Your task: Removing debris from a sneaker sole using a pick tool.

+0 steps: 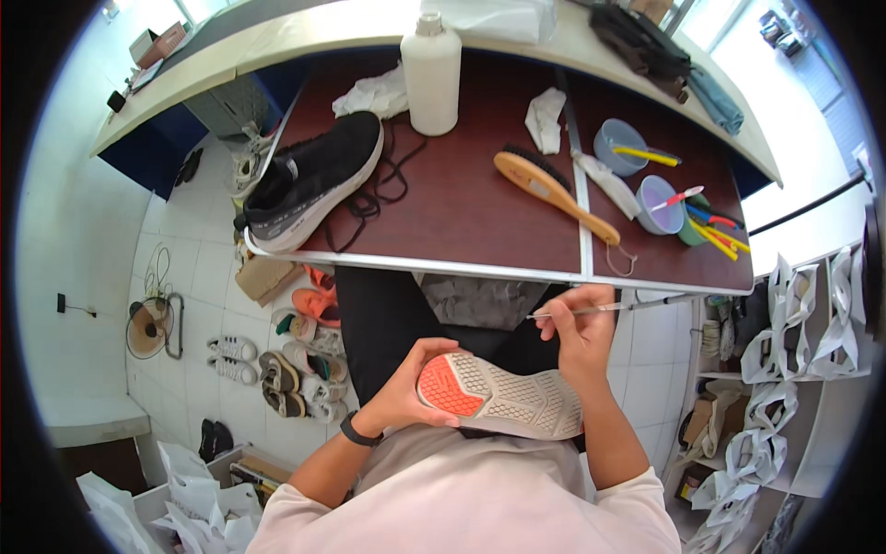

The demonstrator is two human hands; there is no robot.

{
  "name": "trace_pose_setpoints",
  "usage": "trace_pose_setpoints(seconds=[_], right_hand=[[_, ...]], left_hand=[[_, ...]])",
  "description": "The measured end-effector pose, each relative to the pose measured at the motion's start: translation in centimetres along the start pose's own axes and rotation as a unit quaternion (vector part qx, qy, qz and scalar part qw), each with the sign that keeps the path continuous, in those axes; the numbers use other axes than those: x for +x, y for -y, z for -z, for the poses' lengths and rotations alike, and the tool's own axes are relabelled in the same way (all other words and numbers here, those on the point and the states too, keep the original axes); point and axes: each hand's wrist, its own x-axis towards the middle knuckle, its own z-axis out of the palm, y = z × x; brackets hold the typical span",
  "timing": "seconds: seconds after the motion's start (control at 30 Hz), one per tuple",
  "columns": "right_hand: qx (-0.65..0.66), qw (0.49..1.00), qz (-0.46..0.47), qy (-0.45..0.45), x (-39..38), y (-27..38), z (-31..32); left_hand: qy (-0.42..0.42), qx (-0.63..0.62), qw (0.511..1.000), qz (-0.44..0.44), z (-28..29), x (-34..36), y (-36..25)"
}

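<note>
In my lap a shoe (526, 406) lies sole up, its beige honeycomb tread showing an orange patch at one end. My left hand (413, 388) grips that orange end, fingers wrapped round its edge. My right hand (581, 342) holds a thin tool (623, 306) with a slim shaft, pinched just above the sole. On the dark red table (443, 222) stand a black sneaker (323, 171) with loose laces, a white bottle (431, 83), a wooden brush (544, 189) and small cups (659, 196) with colored-handled tools.
Crumpled white cloths (544, 120) lie on the table, behind which runs a cream counter (258, 51). Several pairs of shoes (231, 360) sit on the tiled floor at left, near a fan (146, 328). Shelves with white bags (771, 346) stand at right, more bags (194, 499) at lower left.
</note>
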Motion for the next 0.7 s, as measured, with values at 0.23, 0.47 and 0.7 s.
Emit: trace_pose_setpoints(seconds=[0.23,0.47,0.7], right_hand=[[-0.450,0.880,0.007,0.152,6.4,-1.3,0.0],[-0.586,0.784,0.085,0.187,10.7,-4.5,0.2],[-0.588,0.759,0.279,0.024,13.6,-4.4,2.3]], left_hand=[[0.014,-0.081,0.996,0.041,1.5,-0.5,3.0],[0.023,-0.089,0.995,0.049,1.6,0.4,3.8],[0.020,-0.095,0.995,0.003,1.5,0.5,3.7]])
